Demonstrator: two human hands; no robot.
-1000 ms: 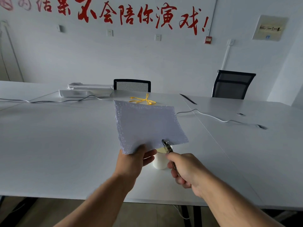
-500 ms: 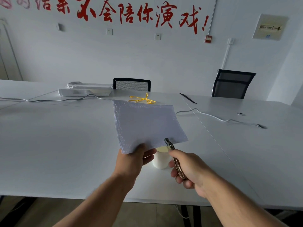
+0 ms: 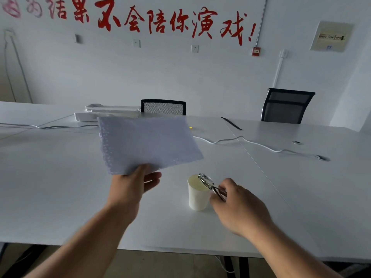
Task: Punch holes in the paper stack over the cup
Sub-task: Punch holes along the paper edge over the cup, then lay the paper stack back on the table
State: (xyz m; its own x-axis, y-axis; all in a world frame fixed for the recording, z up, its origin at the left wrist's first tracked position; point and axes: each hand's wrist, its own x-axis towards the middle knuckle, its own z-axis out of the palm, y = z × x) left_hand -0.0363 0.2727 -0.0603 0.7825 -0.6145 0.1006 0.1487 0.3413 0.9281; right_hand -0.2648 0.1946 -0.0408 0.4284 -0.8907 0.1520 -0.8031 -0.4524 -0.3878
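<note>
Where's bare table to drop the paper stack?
Widest bare patch: table left of the left hand, below the grey cable. Also bare right of the seam, below the white cable. Crowded near the cup, punch, right hand.

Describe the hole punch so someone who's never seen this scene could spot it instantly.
Start at the big white table, then find the small white paper cup standing near its front edge. The shiny metal plier-style hole punch is held in the right hand, its head over the cup's open mouth. It is the only glinting metal object there; the left hand holds a white paper stack.
</note>
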